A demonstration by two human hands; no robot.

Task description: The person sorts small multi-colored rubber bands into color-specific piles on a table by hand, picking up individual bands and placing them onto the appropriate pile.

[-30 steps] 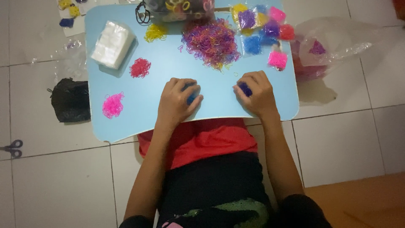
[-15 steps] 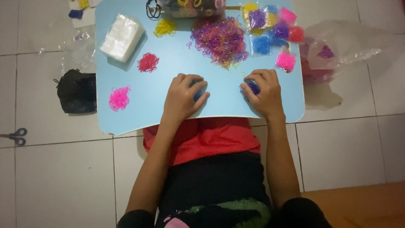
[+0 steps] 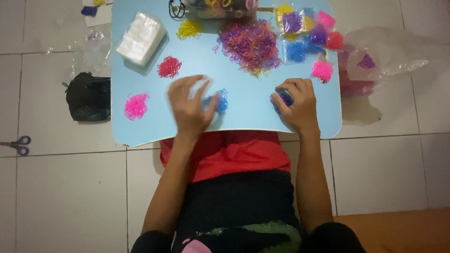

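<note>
Elastics, tiny loops in many colours, lie sorted in heaps on a light blue worktop [image 3: 140, 126] that spans the lap of a person in a red top. The left hand [image 3: 190, 105] is blurred, fingers spread and loose, holding nothing; it hangs over the worktop's near edge, its fingertips just beside a small heap of blue elastics [image 3: 219, 100]. The right hand [image 3: 296, 104] is curled, fingers bent down onto a second clump of blue elastics [image 3: 284, 98]; whether it pinches them or only presses on them cannot be told.

Beyond the blue heap, towards the far edge of the worktop, sits the large mixed pile of elastics [image 3: 251, 44], mostly purple, pink and orange. To the left of that pile lie a yellow heap [image 3: 189, 29], a red heap [image 3: 168, 67] and a stack of clear white bags [image 3: 140, 38]. A pink heap [image 3: 136, 105] lies near the worktop's left edge. To the right of the mixed pile, small filled bags [image 3: 307, 33] in purple, blue, yellow, pink and red are clustered at the far right corner.

On the tiled floor left of the worktop lie a black bag [image 3: 88, 96] and scissors [image 3: 18, 144]; to the right of the worktop, a crumpled clear plastic bag [image 3: 389, 54].
</note>
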